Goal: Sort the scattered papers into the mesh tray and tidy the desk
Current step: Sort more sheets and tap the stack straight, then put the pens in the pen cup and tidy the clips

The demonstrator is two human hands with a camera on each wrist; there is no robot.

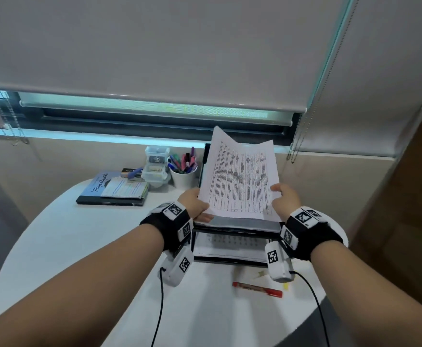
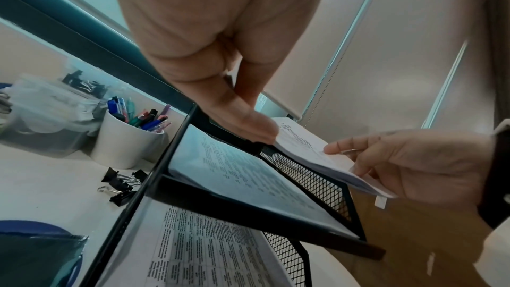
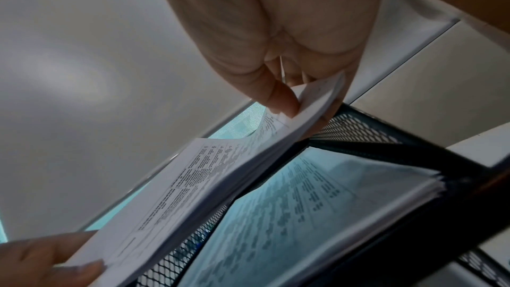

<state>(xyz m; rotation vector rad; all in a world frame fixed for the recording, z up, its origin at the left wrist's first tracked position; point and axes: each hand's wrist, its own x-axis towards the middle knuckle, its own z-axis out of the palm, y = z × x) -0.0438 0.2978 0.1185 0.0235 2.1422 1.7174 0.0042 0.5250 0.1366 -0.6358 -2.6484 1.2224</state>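
White paper stack (image 1: 240,181), side edges pinched by both hands (image 1: 237,201), seemingly hovers above mesh tray (image 2: 306,180).

- The rounded white bench (image 1: 84,236) carries everything.
- At 12 o'clock stands a black mesh paper tray (image 1: 230,260) with printed sheets in its tiers.
- At 11 o'clock, a white mug of coloured pens (image 1: 183,175) beside stacked clear plastic boxes (image 1: 156,164).
- Black binder clips (image 2: 121,184) lie between mug and tray.
- At 10 o'clock, dark flat books (image 1: 112,190) lie stacked.
- At 5 o'clock lies a red marker pen (image 1: 257,289).
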